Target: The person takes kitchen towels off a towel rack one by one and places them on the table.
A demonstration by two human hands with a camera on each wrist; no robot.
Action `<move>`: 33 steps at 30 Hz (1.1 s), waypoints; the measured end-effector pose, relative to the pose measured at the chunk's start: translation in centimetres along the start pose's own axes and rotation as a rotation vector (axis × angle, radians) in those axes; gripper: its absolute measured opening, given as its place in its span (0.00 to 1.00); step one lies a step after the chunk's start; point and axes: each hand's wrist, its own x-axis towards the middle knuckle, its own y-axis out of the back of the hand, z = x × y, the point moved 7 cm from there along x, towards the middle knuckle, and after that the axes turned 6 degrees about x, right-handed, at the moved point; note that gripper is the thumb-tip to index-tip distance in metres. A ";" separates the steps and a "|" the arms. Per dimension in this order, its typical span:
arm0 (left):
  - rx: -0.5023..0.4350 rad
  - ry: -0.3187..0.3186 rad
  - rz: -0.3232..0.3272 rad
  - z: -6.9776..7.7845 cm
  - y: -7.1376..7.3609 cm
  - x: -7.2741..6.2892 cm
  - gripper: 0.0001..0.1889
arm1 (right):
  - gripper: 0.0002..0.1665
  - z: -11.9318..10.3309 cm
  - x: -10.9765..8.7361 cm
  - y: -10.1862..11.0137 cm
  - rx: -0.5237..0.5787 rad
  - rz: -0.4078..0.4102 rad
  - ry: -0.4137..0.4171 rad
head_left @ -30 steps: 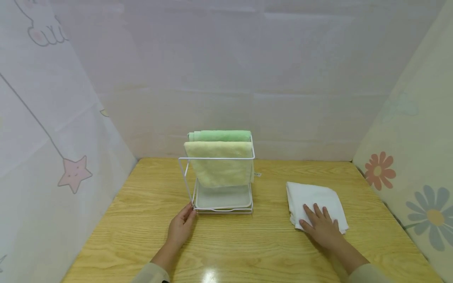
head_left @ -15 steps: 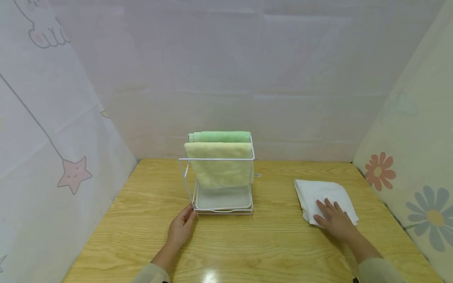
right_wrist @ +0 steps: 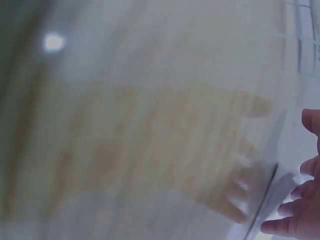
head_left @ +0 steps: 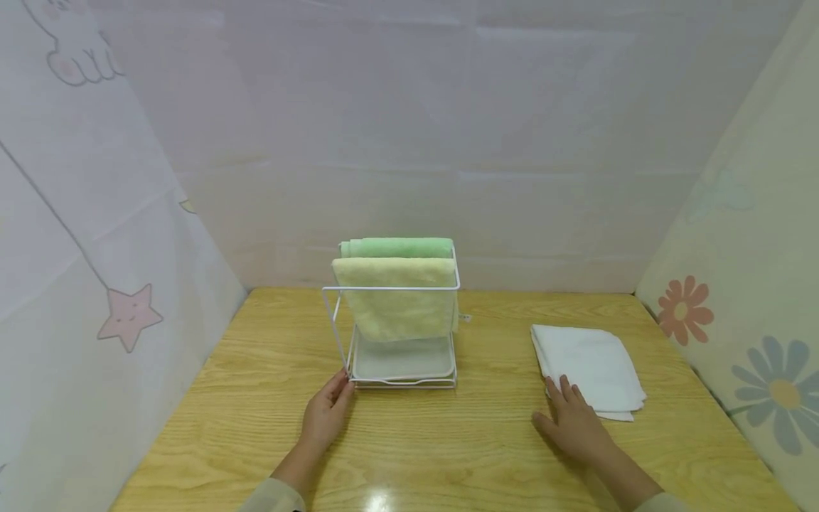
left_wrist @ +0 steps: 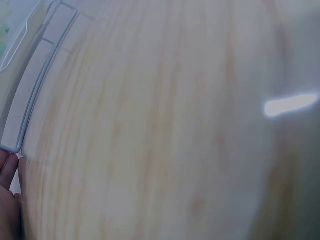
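Note:
A white wire rack (head_left: pixel 392 288) stands on the wooden table. A yellow towel (head_left: pixel 403 309) hangs over one of its bars, and a green towel (head_left: pixel 403 247) hangs behind. My left hand (head_left: pixel 326 409) pinches the rack's front left lower corner. In the left wrist view, the fingertips (left_wrist: pixel 9 167) meet the wire frame at the left edge. To the right lies a folded white towel (head_left: pixel 598 366), flat on the table. My right hand (head_left: pixel 574 429), fingers extended, is at the towel's near left corner. Whether it touches the cloth I cannot tell.
A pale shallow tray (head_left: pixel 404 361) sits in the rack's base. A small tag (head_left: pixel 466 318) sticks out at the rack's right. Printed fabric walls (head_left: pixel 512 178) close off the back and both sides of the table (head_left: pixel 448 455).
The white towel slid right and a little away under my right hand. Since then the hand has moved left off most of it. My left hand and the rack have stayed put.

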 end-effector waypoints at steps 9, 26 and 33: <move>-0.011 0.002 0.009 -0.2 0.0 0.0 0.23 | 0.51 2.0 1.3 -0.1 0.040 -0.048 -0.038; -0.039 0.007 0.003 -0.2 -0.2 0.0 0.22 | 0.52 8.0 4.7 3.0 0.139 -0.112 -0.074; -0.044 0.013 0.002 0.0 -0.2 0.0 0.22 | 0.53 8.5 5.3 3.5 0.130 -0.095 -0.076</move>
